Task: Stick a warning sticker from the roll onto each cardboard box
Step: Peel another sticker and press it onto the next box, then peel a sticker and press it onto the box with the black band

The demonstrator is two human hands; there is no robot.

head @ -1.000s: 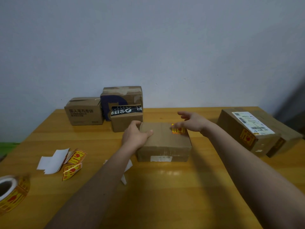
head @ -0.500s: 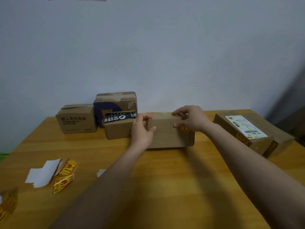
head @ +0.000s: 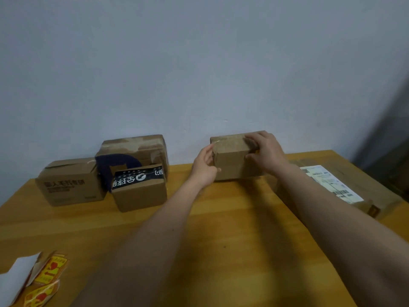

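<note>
Head view. Both hands gripped a plain brown cardboard box (head: 231, 157) at the far edge of the wooden counter (head: 232, 218): left hand (head: 204, 166) curled round its left end, right hand (head: 265, 152) round its right. Yellow-red warning stickers (head: 47, 273) lay near-left. A taped box (head: 139, 188) bore a black band with white characters.
</note>
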